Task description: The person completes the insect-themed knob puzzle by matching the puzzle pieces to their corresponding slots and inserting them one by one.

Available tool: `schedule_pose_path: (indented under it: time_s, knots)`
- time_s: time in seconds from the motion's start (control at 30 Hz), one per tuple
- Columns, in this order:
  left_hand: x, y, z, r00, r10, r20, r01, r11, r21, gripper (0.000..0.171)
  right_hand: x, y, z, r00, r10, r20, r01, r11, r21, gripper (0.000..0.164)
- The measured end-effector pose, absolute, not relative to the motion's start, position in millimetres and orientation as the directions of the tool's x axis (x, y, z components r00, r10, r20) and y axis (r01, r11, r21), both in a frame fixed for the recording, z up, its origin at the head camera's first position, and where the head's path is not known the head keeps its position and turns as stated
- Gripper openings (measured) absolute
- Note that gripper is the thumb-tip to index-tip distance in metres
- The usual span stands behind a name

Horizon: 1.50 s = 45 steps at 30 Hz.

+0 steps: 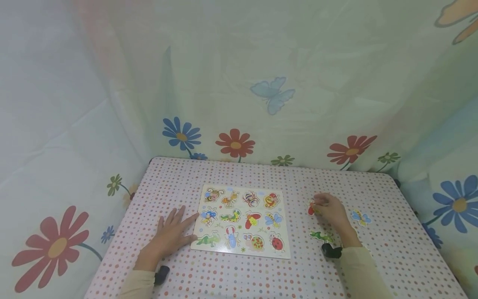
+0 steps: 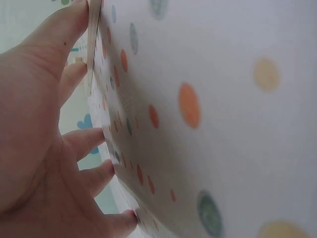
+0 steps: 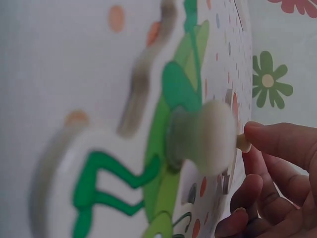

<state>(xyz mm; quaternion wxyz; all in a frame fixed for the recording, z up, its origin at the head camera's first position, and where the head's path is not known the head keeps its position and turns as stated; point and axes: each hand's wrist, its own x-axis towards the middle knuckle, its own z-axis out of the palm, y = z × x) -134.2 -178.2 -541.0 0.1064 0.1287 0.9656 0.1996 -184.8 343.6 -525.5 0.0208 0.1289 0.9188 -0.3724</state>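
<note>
A wooden insect puzzle board (image 1: 240, 224) lies flat on the table. My left hand (image 1: 173, 230) is spread beside it, thumb and index finger touching its left edge; the left wrist view shows the other fingertips (image 2: 124, 223) on the tabletop. My right hand (image 1: 330, 209) pinches the small knob (image 3: 242, 143) of a red insect puzzle piece (image 1: 311, 209), mostly covered by the fingers. Nearer the right wrist lies a green grasshopper piece (image 1: 321, 236), whose round peg (image 3: 215, 136) fills the middle of the right wrist view. A blue-winged dragonfly piece (image 1: 361, 217) is right of that hand.
The table has a dotted cover (image 1: 239, 276). Behind it hangs a curtain (image 1: 224, 62) printed with flowers and butterflies, reaching round both sides. A black wrist camera (image 1: 330, 251) sits at the right cuff, close to the grasshopper piece.
</note>
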Motion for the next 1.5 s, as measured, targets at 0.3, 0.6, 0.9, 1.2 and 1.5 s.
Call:
schedule_pose_path:
  time_s: [0.3, 0.6, 0.9, 1.2, 1.5]
  knots:
    - [-134.4, -178.1, -541.9, -0.947, 0.282, -0.152, 0.2, 0.891, 0.408, 0.07, -182.7, 344.7, -526.4, -0.973, 0.194, -0.125, 0.227, 0.706, -0.671, 0.043]
    - [-134.0, -177.5, -543.1, -0.948, 0.274, -0.159, 0.19, 0.894, 0.407, 0.07, -182.8, 342.2, -528.4, -0.974, 0.199, -0.107, 0.219, 0.708, -0.672, 0.044]
    - [-133.8, -177.2, -542.6, -0.947, 0.276, -0.162, 0.191, 0.894, 0.405, 0.07, -179.9, 335.1, -525.7, -0.976, 0.188, -0.105, 0.209, 0.71, -0.672, 0.043]
    - [-133.8, -177.4, -541.3, -0.946, 0.284, -0.157, 0.2, 0.891, 0.408, 0.07, -172.9, 313.3, -513.8, -0.986, 0.143, -0.087, 0.163, 0.691, -0.704, 0.043]
    - [-133.8, -177.8, -542.9, -0.946, 0.284, -0.156, 0.2, 0.89, 0.409, 0.07, -170.5, 290.5, -519.7, -0.994, 0.095, -0.047, 0.099, 0.686, -0.721, 0.04]
